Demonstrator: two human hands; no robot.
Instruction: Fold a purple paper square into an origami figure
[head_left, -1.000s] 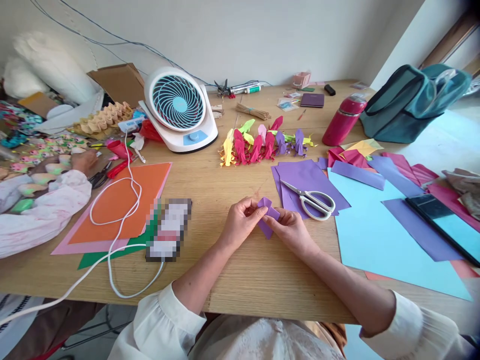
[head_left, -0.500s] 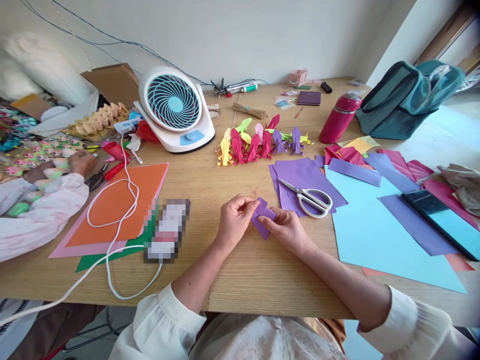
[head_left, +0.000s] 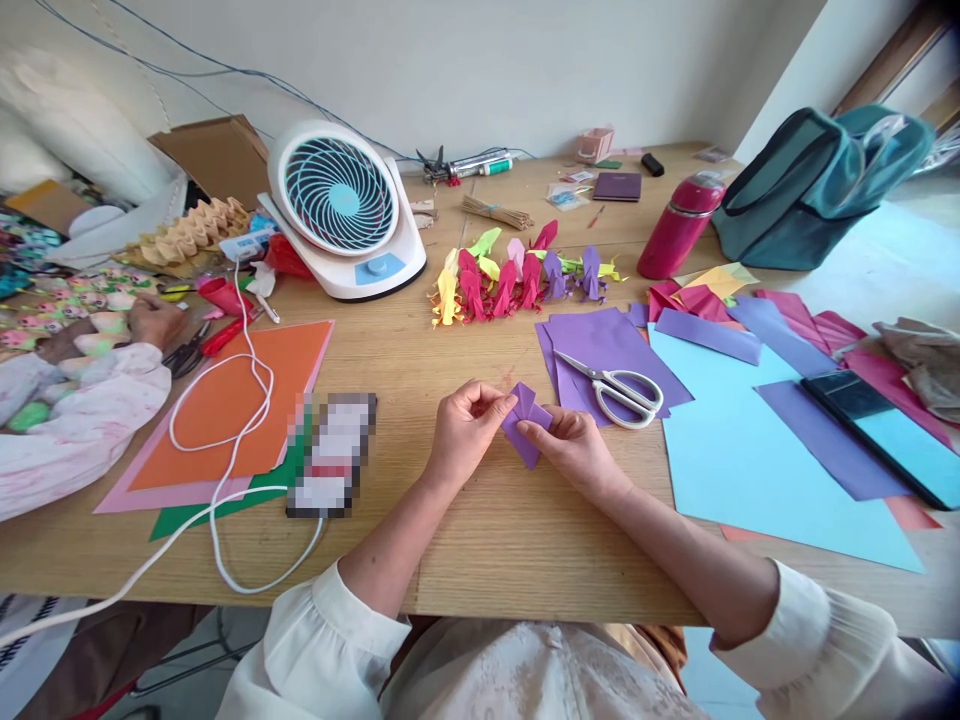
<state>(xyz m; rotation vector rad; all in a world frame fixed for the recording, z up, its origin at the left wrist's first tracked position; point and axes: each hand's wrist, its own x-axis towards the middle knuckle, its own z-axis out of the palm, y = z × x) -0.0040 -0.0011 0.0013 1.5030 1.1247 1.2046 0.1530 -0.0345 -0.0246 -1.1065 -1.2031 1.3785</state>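
Note:
A small folded piece of purple paper (head_left: 527, 459) is held up over the wooden table, creased into several flaps. My left hand (head_left: 466, 428) pinches its upper left edge between thumb and fingers. From the other side my right hand (head_left: 576, 445) grips it, thumb lying across its front. Just beyond my right hand, white-handled scissors (head_left: 628, 396) rest half open on purple paper sheets (head_left: 619, 335). Farther back stands a cluster of folded paper figures (head_left: 504, 288) in yellow, red, pink, green and purple.
A white fan (head_left: 341, 205) stands at the back left. Left of my hands lies a phone (head_left: 330, 455) on a white cable, beside orange paper (head_left: 232, 400). Light blue paper (head_left: 750, 450), a red bottle (head_left: 679, 225) and a teal bag (head_left: 802, 200) are on the right. Another person's hand (head_left: 156, 320) is far left.
Both hands keep their hold on the purple paper, and its upper flap looks slightly wider and more spread. The whole view has shifted a little.

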